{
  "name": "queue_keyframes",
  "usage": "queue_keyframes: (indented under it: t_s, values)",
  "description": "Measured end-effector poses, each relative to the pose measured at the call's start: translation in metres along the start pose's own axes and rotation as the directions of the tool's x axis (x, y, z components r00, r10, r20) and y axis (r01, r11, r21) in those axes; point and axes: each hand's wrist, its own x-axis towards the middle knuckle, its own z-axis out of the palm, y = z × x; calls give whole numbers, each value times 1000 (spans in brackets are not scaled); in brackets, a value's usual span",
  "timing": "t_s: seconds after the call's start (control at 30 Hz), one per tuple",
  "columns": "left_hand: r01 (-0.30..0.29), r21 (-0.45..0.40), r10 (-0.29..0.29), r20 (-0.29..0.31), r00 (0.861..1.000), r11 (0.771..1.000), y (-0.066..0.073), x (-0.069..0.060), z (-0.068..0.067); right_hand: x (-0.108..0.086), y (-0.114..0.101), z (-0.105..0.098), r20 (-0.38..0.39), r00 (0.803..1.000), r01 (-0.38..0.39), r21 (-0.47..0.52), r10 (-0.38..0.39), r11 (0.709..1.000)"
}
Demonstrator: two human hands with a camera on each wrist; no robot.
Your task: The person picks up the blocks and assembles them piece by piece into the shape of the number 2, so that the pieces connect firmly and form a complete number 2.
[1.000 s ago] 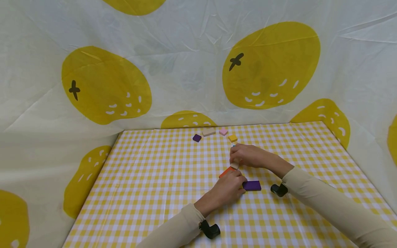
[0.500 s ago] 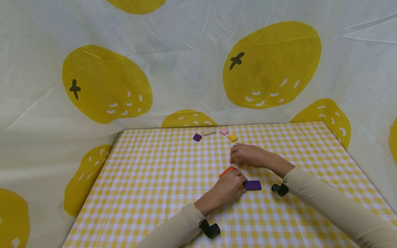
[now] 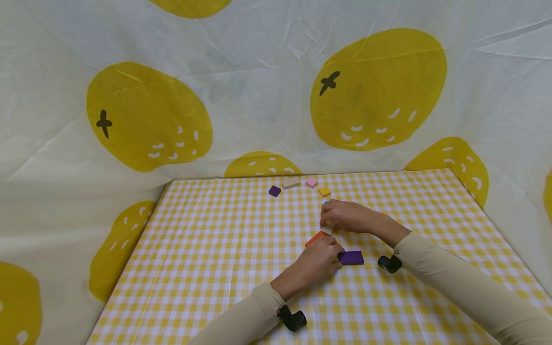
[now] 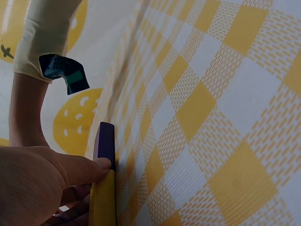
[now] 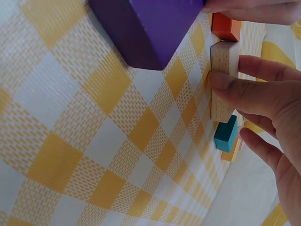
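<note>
My left hand [image 3: 316, 261] pinches a yellow block [image 4: 104, 200] lying on the cloth, thumb near its end, where a purple block [image 3: 351, 258] adjoins it. In the head view that yellow block is hidden beneath the hand. My right hand [image 3: 347, 215] holds a plain wooden block [image 5: 225, 101] between thumb and fingers, flat on the table. An orange block [image 3: 315, 238] lies between the two hands, end against the wooden one in the right wrist view. Just beyond the wooden block sits a teal block [image 5: 226, 134], mostly covered by the right hand from above.
Farther back, a second yellow block [image 3: 325, 192], a pink block [image 3: 311, 182], a long wooden block [image 3: 291, 183] and a small dark purple block [image 3: 274, 191] lie in a curve. A yellow checked cloth [image 3: 207, 268] covers the table, with a hanging fabric wall [image 3: 258, 105] behind.
</note>
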Motion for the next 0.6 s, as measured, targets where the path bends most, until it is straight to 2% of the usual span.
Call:
queue_keyframes:
  t_s: [0.6]
  values:
    - [17, -11, -16, 16, 1000, 1000, 1, -1, -2, 1, 2, 3, -3, 1000, 14, -8, -14, 1000]
